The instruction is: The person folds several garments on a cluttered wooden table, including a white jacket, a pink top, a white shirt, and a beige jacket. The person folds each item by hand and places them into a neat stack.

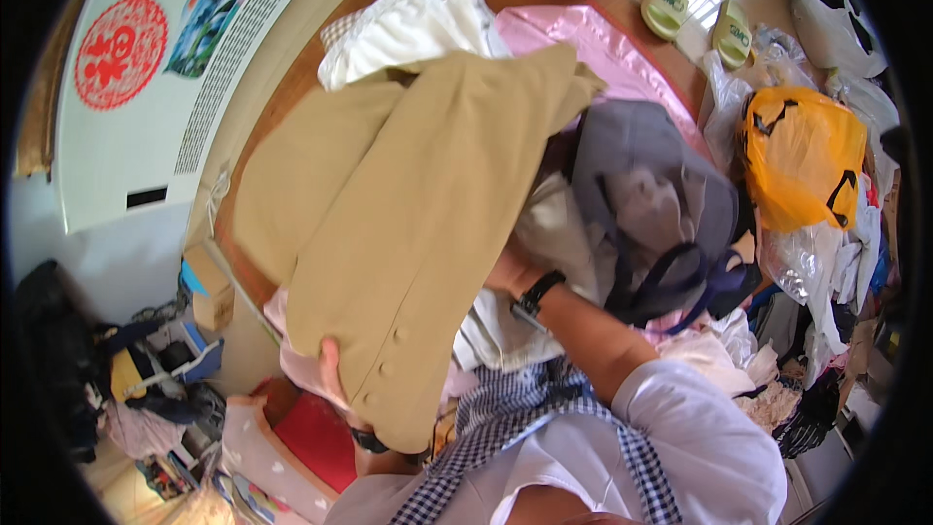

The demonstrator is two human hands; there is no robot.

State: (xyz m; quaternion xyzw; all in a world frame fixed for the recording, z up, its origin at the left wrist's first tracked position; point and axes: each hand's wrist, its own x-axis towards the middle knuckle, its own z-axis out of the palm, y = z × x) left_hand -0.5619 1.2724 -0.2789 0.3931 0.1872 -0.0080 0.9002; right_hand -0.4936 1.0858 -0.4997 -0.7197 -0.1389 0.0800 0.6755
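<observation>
A pair of tan trousers with buttons near the lower edge (415, 233) hangs spread in front of me, over a heap of clothes. My left hand (332, 372) grips its lower left edge, thumb on top and the other fingers hidden beneath. At its right edge is my right hand (510, 270), partly covered by the tan cloth; its fingers are hidden. Beyond the tan garment lie a white garment (408, 33) and a pink satin one (568, 29). A dark grey garment with navy straps (656, 160) lies to the right, and white cloth (503, 335) lies below my right wrist.
Yellow-green slippers (665, 6) stand on the tiled floor. Orange (802, 153) and white plastic bags (831, 14) are at the right. A white appliance with a red paper decoration (175, 51) stands at the left, near a small cardboard box (211, 292).
</observation>
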